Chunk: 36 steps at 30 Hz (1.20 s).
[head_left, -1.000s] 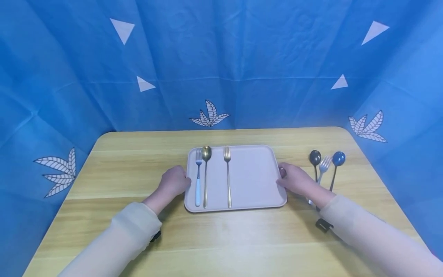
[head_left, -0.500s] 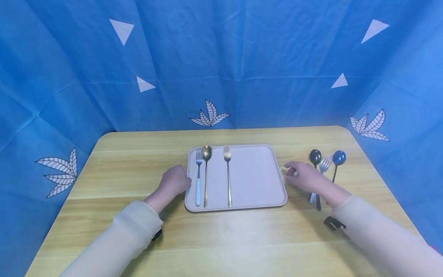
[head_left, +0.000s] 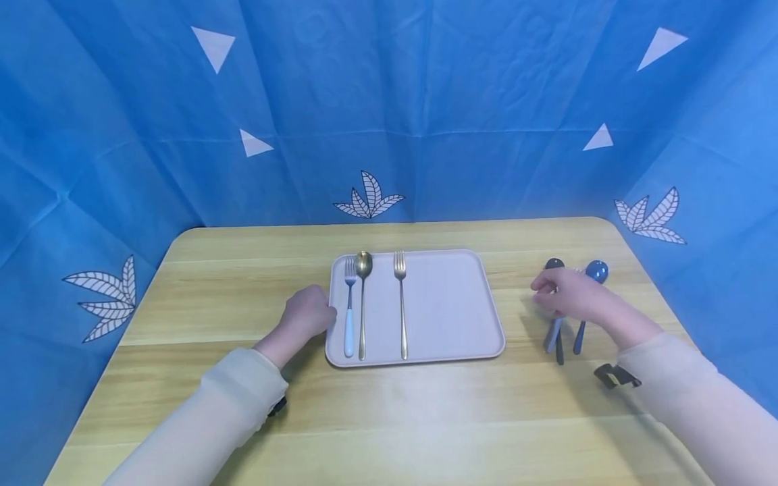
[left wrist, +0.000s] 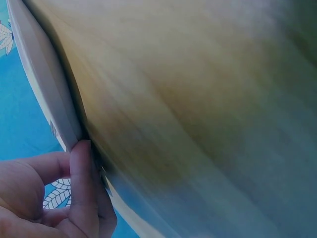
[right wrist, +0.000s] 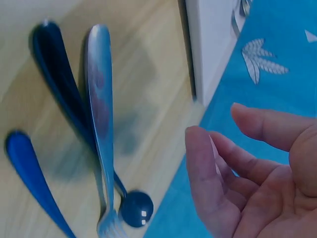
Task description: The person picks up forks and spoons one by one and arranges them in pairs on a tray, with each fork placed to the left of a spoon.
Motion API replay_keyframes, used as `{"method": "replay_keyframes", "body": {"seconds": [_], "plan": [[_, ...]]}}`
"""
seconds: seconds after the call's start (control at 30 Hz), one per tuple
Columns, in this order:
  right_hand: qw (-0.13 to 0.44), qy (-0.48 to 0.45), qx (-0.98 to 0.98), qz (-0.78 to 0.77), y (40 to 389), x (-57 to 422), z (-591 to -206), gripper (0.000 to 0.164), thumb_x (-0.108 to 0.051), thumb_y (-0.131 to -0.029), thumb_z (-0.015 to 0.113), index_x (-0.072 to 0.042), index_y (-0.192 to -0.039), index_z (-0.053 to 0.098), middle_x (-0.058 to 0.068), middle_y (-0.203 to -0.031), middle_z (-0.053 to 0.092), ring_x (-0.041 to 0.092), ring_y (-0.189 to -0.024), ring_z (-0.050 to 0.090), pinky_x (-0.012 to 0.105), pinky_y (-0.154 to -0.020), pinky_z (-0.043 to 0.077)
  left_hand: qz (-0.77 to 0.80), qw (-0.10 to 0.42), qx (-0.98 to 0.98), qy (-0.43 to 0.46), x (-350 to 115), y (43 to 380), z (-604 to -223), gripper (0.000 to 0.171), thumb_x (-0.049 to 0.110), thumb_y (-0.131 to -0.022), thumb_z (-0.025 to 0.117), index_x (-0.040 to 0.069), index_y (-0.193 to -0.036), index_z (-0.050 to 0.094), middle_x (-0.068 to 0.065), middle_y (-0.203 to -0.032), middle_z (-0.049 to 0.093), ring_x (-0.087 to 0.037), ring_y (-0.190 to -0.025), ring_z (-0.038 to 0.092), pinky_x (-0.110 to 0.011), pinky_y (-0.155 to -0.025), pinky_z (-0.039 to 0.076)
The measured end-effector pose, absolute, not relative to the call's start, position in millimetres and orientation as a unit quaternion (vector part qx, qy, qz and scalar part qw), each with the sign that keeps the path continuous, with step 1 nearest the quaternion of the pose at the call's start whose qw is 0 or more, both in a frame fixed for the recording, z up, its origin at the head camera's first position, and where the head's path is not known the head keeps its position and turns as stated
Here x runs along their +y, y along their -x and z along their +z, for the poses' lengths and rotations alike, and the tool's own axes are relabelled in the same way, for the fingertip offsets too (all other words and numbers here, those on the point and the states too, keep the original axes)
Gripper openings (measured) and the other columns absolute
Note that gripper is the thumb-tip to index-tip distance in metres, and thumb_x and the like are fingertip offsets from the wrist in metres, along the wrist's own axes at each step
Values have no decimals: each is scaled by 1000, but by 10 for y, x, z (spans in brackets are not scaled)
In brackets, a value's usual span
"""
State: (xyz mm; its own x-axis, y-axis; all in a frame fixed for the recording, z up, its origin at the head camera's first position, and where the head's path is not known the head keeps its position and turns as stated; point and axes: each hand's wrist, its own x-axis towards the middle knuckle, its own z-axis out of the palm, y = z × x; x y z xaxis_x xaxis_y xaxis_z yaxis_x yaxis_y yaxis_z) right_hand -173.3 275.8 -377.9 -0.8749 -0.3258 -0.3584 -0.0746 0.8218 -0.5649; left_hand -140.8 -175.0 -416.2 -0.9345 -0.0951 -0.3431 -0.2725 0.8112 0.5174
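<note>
My left hand (head_left: 306, 312) pinches the left rim of a pale pinkish tray (head_left: 452, 307); the left wrist view has its thumb and finger at the tray's edge (left wrist: 47, 79). On the tray lie a fork with a light-blue handle (head_left: 349, 331), a gold spoon (head_left: 363, 265) and a gold fork (head_left: 400, 266). Over the cutlery at the right hovers my right hand (head_left: 571, 293), thumb and fingers apart with nothing between them. Below it are a black spoon (right wrist: 137, 208), a silver fork (right wrist: 101, 99) lying across it, and a blue spoon (head_left: 597, 271), partly hidden by the hand in the head view.
Everything rests on a wooden table (head_left: 413, 432) with rounded far corners. A blue cloth (head_left: 328, 88) with white leaf and triangle prints hangs behind it and along both sides.
My right hand has let go of the tray's right rim and moved right, over the loose cutlery. The left hand has kept its hold, and the tray has stayed in place.
</note>
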Motion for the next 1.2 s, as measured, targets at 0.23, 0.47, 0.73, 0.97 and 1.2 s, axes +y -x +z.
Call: {"method": "replay_keyframes", "body": {"seconds": [0.23,0.47,0.73,0.97,1.2], "plan": [[234,89,920,-302,1769,2923,-3741,41,-12,-98,60,18,-124,51,25,-101,63,31,-84,68,42,-73,60,288,151,941,94,-1769,1405,-4173,22,2,-83,54,10,-64,46,-2,-60,45,-18,-54,45,-28,-50,37],[240,85,912,-322,1791,3049,-3751,38,-12,-99,58,17,-123,52,21,-97,65,27,-85,66,45,-76,59,290,155,939,98,-1775,1401,-4169,18,3,-84,54,8,-68,49,-4,-63,48,-18,-55,46,-28,-50,38],[246,64,911,-324,1786,3229,-3695,37,-14,-101,55,17,-121,52,23,-104,62,28,-88,64,41,-76,59,289,159,940,91,-1775,1417,-4180,19,4,-86,55,9,-68,50,-3,-62,48,-17,-54,46,-27,-50,38],[241,48,920,-305,1805,3390,-3701,38,-17,-99,59,17,-115,54,24,-103,62,30,-87,65,41,-76,59,280,157,944,82,-1782,1426,-4183,21,4,-86,54,9,-67,49,-3,-61,47,-17,-53,45,-27,-50,38],[246,25,926,-287,1832,3510,-3725,42,-19,-97,60,19,-114,54,21,-97,63,27,-83,66,39,-74,59,281,161,942,87,-1783,1417,-4185,16,4,-87,55,8,-72,52,-4,-65,50,-18,-56,48,-28,-51,40]]}}
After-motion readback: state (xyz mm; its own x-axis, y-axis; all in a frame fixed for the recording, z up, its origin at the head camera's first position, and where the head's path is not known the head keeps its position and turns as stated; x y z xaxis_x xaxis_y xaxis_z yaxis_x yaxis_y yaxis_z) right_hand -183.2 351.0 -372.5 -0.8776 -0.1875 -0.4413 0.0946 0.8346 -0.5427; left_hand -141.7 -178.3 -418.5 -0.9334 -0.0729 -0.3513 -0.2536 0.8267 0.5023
